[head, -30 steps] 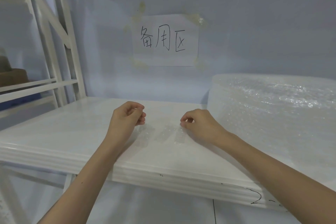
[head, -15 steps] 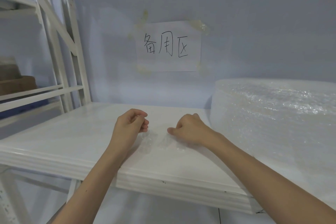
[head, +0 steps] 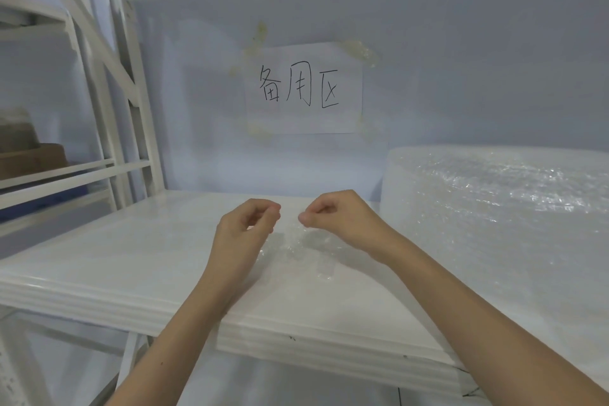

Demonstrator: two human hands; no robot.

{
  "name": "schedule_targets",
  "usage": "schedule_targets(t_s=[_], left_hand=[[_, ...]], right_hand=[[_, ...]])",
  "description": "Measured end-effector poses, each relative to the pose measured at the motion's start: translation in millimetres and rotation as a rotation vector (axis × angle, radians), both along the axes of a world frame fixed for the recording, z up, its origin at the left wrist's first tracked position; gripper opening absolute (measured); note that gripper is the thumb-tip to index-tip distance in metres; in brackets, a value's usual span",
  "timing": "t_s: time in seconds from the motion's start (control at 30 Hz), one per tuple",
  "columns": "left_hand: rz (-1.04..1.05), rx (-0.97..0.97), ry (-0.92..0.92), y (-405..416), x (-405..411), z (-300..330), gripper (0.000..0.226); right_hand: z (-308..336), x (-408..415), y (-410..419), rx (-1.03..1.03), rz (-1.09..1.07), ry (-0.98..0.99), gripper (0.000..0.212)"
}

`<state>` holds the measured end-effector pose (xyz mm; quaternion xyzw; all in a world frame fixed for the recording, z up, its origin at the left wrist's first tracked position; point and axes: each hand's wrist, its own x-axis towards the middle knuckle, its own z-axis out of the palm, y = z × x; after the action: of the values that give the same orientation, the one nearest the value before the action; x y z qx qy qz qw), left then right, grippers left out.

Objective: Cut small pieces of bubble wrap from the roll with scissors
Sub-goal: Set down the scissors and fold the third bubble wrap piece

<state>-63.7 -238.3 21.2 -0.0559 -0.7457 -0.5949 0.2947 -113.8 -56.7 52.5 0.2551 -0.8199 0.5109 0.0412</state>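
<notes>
A small clear piece of bubble wrap (head: 298,245) hangs between my hands just above the white shelf board (head: 131,260). My left hand (head: 245,227) pinches its left edge with curled fingers. My right hand (head: 333,216) pinches its right upper edge between thumb and forefinger. The piece sags and bunches in the middle, and its lower part touches the board. The big bubble wrap roll (head: 501,214) lies to the right, close behind my right forearm. No scissors are in view.
A paper sign (head: 303,89) is taped to the back wall. White rack uprights (head: 108,102) stand at the left, with a cardboard box (head: 29,158) on the neighbouring shelf. An upper shelf runs overhead.
My hands have come closer together and lifted, so the piece that lay stretched flat on the board now bunches and sags between them. The camera has tilted up.
</notes>
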Motion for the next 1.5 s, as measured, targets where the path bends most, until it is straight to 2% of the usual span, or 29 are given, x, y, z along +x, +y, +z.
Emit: schedule_targets(t_s=[0.17, 0.33, 0.63, 0.87, 1.07, 1.5], left_hand=[[-0.079, 0.007, 0.002, 16, 6, 2, 0.011], [-0.139, 0.088, -0.036, 16, 5, -1, 0.014], [-0.221, 0.172, -0.052, 10, 9, -2, 0.012], [-0.273, 0.213, -0.073, 9, 8, -3, 0.019], [-0.254, 0.211, -0.076, 8, 7, -3, 0.018], [-0.127, 0.13, -0.074, 8, 5, -4, 0.015]], right_hand=[[10, 8, 8, -0.089, 0.108, -0.018, 0.017], [14, 7, 10, -0.146, 0.094, -0.027, 0.012], [10, 8, 7, -0.182, 0.082, -0.065, 0.021], [10, 6, 6, -0.2, 0.081, -0.096, 0.025], [10, 7, 6, -0.165, 0.078, -0.091, 0.015], [11, 9, 9, -0.212, 0.138, -0.228, 0.021]])
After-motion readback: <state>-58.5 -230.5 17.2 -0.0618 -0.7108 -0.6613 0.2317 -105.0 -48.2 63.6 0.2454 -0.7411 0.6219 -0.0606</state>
